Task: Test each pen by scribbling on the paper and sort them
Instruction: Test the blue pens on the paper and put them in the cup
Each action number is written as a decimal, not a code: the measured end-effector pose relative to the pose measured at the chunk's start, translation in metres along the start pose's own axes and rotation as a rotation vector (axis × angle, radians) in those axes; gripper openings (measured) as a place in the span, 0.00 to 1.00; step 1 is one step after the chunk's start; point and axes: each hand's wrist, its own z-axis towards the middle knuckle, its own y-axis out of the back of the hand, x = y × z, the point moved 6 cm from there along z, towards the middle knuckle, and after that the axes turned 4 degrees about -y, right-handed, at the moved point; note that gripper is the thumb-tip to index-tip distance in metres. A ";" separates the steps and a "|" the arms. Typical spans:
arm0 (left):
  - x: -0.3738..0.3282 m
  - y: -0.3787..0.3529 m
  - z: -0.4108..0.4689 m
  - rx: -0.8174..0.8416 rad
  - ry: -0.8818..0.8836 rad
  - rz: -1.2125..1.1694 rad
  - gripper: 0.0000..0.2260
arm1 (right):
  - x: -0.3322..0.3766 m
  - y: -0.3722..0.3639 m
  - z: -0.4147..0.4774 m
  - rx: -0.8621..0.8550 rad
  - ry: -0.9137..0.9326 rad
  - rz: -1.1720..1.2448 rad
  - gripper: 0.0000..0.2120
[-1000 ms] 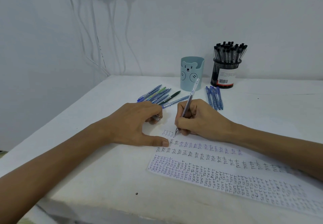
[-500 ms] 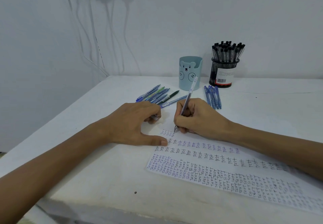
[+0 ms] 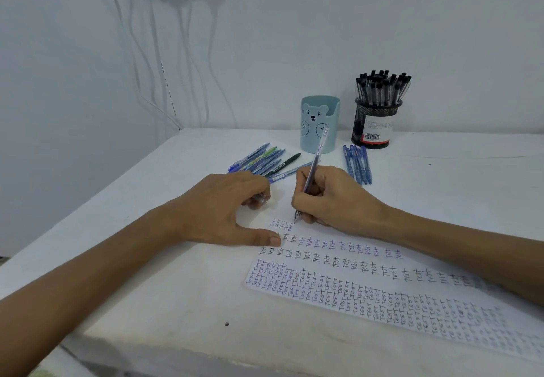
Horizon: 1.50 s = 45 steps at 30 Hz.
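My right hand (image 3: 332,200) grips a clear-barrelled pen (image 3: 316,161), its tip touching the white paper (image 3: 368,288) beside a small block of written words. The paper is covered with rows of "test" scribbles. My left hand (image 3: 223,208) rests on the paper's left end, thumb flat on the sheet, fingers curled around a small clear pen cap (image 3: 260,199). A loose pile of blue, green and black pens (image 3: 265,161) lies behind my left hand. Three blue pens (image 3: 357,164) lie side by side behind my right hand.
A light-blue bear-faced holder (image 3: 319,124) stands at the back of the white table (image 3: 162,303). Right of it a black mesh cup (image 3: 374,126) holds several black-capped pens. White cables (image 3: 156,52) hang down the wall at left. The table's near edge runs below the paper.
The pen tip has shifted slightly along the small top row of writing. My left hand stays in place on the paper.
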 end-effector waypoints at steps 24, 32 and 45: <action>0.002 -0.005 0.006 -0.057 0.080 -0.228 0.08 | -0.007 0.010 0.008 -0.042 0.065 0.441 0.06; -0.013 -0.005 0.008 -0.173 0.039 -0.388 0.09 | -0.007 0.011 0.007 -0.038 0.147 0.351 0.09; 0.027 0.005 0.001 -0.357 0.206 0.018 0.02 | -0.016 0.084 0.054 -0.279 -0.229 -0.088 0.15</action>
